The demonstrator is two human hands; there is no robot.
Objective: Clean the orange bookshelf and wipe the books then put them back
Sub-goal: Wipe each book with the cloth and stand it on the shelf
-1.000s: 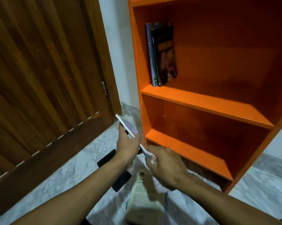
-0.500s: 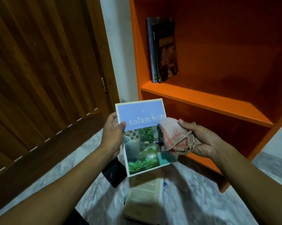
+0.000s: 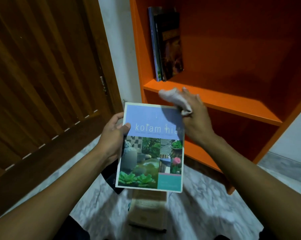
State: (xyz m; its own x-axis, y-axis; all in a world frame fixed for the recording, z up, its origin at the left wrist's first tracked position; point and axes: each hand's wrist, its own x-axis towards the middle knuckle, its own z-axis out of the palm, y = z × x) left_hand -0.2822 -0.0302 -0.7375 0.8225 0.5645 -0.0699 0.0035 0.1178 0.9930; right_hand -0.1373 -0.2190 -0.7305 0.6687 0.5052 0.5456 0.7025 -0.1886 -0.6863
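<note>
Item: book wiping, mid-task. The left hand (image 3: 114, 135) holds a garden book (image 3: 150, 148) by its left edge, thumb curled onto the front cover, which faces up toward the camera; the title reads partly "kolam". The right hand (image 3: 194, 118) grips a pale cloth (image 3: 174, 99), bunched in curled fingers, at the book's top right corner, level with the front edge of the middle shelf.

Step, as judged: the front cover is being wiped, the cloth at or just off the corner. Next move likely calls for either turning the book to do the back and spine, or standing it on the shelf beside those already returned. The book looks thin and floppy, so it needs support to stay upright.

Orange bookshelf (image 3: 215, 99): two books (image 3: 167, 44) stand upright against its left wall on the middle shelf; the bottom shelf shows no books in its visible part.

Floor (image 3: 198, 205): grey-white marble pattern. A tan book (image 3: 148, 210) lies flat below the held one, partly covered by it; a dark book (image 3: 110, 175) lies just left, mostly hidden.

Room: slatted wooden door (image 3: 42, 75) on the left, a strip of white wall (image 3: 118, 49) between it and the bookshelf.
</note>
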